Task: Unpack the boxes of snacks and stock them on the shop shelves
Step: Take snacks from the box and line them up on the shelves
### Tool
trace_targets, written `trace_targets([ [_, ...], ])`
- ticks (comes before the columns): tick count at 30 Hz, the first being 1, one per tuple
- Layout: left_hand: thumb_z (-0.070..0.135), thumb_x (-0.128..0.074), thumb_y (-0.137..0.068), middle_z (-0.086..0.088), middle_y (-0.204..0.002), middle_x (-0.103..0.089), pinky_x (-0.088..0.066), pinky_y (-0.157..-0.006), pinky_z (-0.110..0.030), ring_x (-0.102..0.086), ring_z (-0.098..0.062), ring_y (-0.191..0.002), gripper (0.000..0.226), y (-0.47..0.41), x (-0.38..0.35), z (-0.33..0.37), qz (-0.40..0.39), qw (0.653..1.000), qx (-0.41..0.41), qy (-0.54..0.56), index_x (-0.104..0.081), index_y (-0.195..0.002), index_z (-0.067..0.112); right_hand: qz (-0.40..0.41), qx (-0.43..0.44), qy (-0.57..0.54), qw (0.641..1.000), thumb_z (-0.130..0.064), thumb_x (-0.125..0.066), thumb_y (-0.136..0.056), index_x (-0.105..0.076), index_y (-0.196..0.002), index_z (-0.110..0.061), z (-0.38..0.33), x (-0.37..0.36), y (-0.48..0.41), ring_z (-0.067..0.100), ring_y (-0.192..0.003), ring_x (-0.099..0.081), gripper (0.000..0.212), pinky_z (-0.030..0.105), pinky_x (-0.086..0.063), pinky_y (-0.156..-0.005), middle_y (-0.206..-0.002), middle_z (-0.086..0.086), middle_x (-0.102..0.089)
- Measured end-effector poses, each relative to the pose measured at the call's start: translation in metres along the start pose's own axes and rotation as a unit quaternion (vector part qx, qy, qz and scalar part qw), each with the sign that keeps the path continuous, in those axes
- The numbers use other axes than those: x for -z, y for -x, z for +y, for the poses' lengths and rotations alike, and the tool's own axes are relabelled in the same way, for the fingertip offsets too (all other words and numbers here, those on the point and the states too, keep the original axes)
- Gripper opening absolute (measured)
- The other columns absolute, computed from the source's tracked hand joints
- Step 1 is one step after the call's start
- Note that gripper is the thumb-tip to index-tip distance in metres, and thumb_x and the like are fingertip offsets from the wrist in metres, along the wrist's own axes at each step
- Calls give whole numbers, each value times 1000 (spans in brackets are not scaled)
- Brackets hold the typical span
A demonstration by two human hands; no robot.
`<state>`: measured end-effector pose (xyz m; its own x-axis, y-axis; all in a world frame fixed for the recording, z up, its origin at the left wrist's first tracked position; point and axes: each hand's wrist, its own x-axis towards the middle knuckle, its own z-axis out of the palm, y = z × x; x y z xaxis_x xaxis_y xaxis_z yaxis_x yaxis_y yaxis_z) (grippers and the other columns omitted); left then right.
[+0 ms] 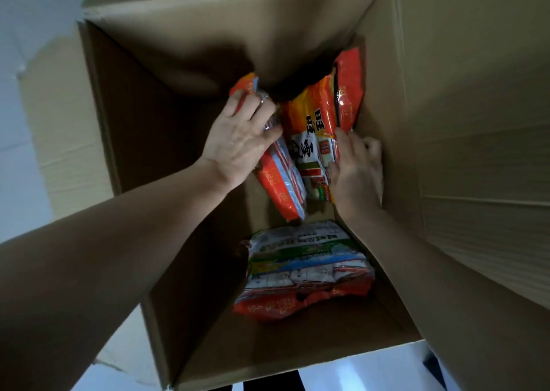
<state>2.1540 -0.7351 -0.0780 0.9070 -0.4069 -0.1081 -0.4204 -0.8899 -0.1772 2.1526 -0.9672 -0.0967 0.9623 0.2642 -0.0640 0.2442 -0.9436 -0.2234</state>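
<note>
**Cardboard box point(446, 182), both arms reaching deep inside**

We look straight down into the tall, open box and see four snack packets at its bottom. Three orange ones stand on end or lean together at the far side. The left hand point(238, 146) grips the left packet point(282, 194) near its upper end, fingers curled over the wrapper and thumb pressed against the side facing the middle packet point(309, 128). That middle packet stands between our two hands. The right hand point(355, 173) lies just beside it, thumb along its right edge, with the fingers bent down into the gap by the box wall. We cannot tell whether they close on anything. The right packet point(348, 92) stands beyond that hand, against the far corner. Nearer us, apart from both hands and between the forearms, the flat packet point(303, 271) lies on the box floor, printed green, white and orange.
</note>
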Motion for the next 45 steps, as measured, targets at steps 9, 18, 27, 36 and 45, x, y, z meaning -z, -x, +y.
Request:
trace_targets([
  [9,44,-77,-75,-4,-138,-53,-18,-119,-47,-43,-31,-131,82,21,-10,-18,-147,988,-49,-24,-34,-142,27,-40,-108,-40,993,-14,-77,-83,-18,-157,-27,-27,-10,-13,39,-132,-38,96,49,-37,-110,-152,23,-27],
  [18,49,-70,-80,-5,-127,-58,-36,-105,-43,-55,-27,-115,65,37,19,-18,-214,974,20,68,-43,-135,27,-117,-102,65,986,-44,-76,-79,-6,-157,-35,-37,16,-32,32,-108,-48,106,43,-37,-91,-105,10,-67],
  [27,56,-66,-80,0,-122,-63,-42,-90,-38,-59,-24,-105,66,76,138,-12,-191,963,139,129,-41,-133,27,-115,-133,-31,984,-32,-68,-92,-4,-157,-42,-46,156,17,37,-89,-63,92,45,-55,-77,-120,15,-46],
  [36,52,-68,-82,-19,-107,-68,-47,-86,-43,-60,-42,-102,56,131,333,-27,-154,805,432,376,-53,-120,15,-51,-150,-62,985,-42,-54,-97,-8,-156,-46,-66,355,80,41,-106,-60,74,47,-52,-85,-139,21,-45],
  [45,54,-67,-83,-6,-107,-71,-51,-86,-39,-66,-32,-97,54,183,478,-47,-64,844,373,381,-55,-123,20,0,-167,-10,986,-38,-50,-99,-11,-150,-55,-108,497,164,30,-71,-55,66,40,-51,-68,-113,17,-54],
])
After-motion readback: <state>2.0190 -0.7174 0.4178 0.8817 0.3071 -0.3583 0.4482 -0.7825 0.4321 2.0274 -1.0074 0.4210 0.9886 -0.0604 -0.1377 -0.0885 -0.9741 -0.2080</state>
